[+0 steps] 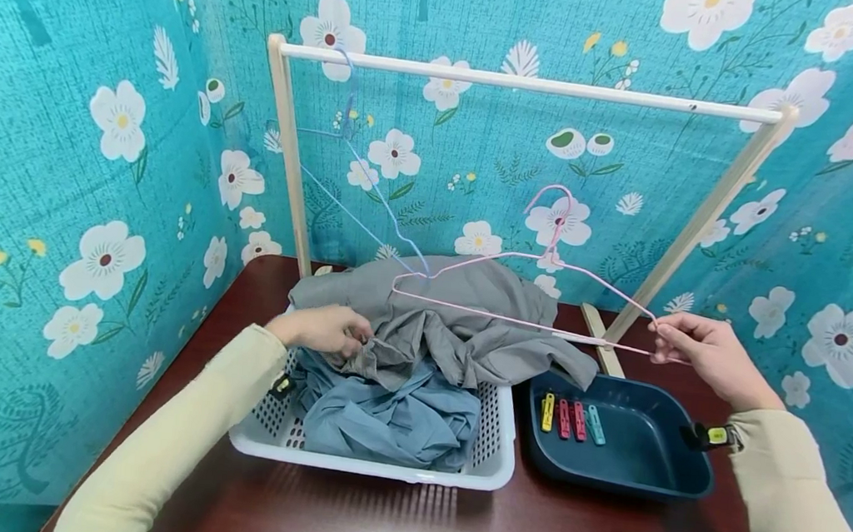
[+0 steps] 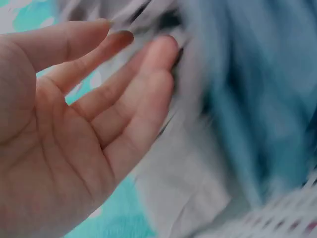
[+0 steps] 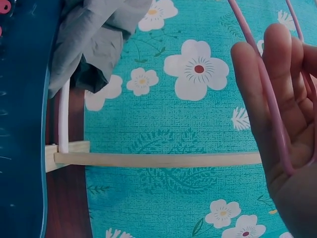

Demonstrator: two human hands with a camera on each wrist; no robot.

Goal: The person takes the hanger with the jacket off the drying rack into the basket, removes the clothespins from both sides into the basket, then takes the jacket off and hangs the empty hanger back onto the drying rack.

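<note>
My right hand (image 1: 705,351) grips one end of a pink clothes hanger (image 1: 599,273). The hanger's hook points up and its far end reaches left over the grey cloth. In the right wrist view the pink wire (image 3: 270,94) runs between thumb and fingers. My left hand (image 1: 327,329) is at the near left edge of the grey garment (image 1: 480,345), which is bunched over the back of a white basket (image 1: 373,462). Seen from the left wrist, its fingers (image 2: 143,99) are relaxed and slightly bent, thumb apart from them, beside the cloth. Blue garments (image 1: 392,418) fill the basket.
A wooden rack with a white rail (image 1: 524,82) stands behind the basket. From it hangs a blue hanger (image 1: 383,192), left of the pink one. Right of the basket, a dark blue tray (image 1: 646,434) holds several coloured clothes pegs (image 1: 563,419). Flowered cloth (image 1: 111,258) surrounds the table.
</note>
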